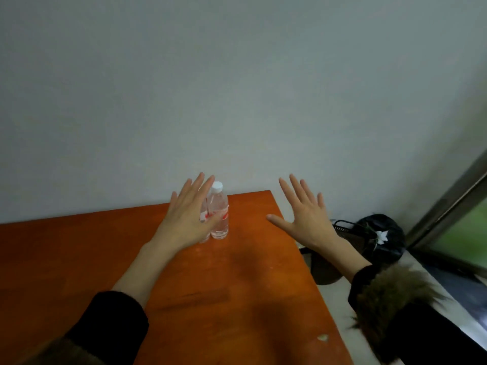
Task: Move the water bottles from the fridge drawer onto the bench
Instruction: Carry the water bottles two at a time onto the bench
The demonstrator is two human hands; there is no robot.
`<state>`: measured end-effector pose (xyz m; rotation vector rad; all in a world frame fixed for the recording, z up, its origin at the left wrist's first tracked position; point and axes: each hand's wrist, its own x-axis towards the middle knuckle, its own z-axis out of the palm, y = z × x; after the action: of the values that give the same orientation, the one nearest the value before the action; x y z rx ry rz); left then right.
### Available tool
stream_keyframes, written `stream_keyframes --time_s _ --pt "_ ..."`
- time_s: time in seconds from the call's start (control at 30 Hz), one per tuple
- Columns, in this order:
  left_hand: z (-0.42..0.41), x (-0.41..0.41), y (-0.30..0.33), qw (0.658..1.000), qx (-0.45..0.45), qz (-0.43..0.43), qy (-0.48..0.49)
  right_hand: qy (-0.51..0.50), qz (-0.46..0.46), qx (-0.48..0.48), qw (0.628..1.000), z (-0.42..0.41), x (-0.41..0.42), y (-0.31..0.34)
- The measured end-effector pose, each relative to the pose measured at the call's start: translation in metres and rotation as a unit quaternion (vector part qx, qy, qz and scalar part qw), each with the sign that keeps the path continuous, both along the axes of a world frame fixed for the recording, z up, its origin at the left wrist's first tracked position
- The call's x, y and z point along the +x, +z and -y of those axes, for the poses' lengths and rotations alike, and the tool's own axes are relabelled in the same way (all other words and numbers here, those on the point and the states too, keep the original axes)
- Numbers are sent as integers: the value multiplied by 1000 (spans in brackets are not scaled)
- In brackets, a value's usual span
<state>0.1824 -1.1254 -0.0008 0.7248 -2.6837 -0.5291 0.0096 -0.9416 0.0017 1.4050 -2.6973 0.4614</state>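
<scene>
Two clear water bottles stand upright side by side on the orange wooden bench (237, 285), near the wall. The right bottle (220, 209) shows its white cap and red label. The left bottle (204, 237) is mostly hidden behind my left hand (188, 214). That hand is held flat with fingers spread, in front of the bottles, holding nothing. My right hand (307, 214) is also spread flat, palm down, above the bench's right part, apart from the bottles. The fridge drawer is out of view.
A plain grey wall rises behind the bench. To the right of the bench lies a black bag (379, 238) with a white flower on it. A window frame (448, 206) runs along the far right above a pale ledge.
</scene>
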Motion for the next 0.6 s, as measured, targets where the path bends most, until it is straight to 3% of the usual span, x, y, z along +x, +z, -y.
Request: stream_keyframes --time_s 0.2,0.6 --pt "-78 -18 43 990 -99 -37 -91 -105 -104 5 989 -118 22 43" --pt "-315 -8 19 921 -93 -5 -377 -370 -89 52 923 -376 160 25"
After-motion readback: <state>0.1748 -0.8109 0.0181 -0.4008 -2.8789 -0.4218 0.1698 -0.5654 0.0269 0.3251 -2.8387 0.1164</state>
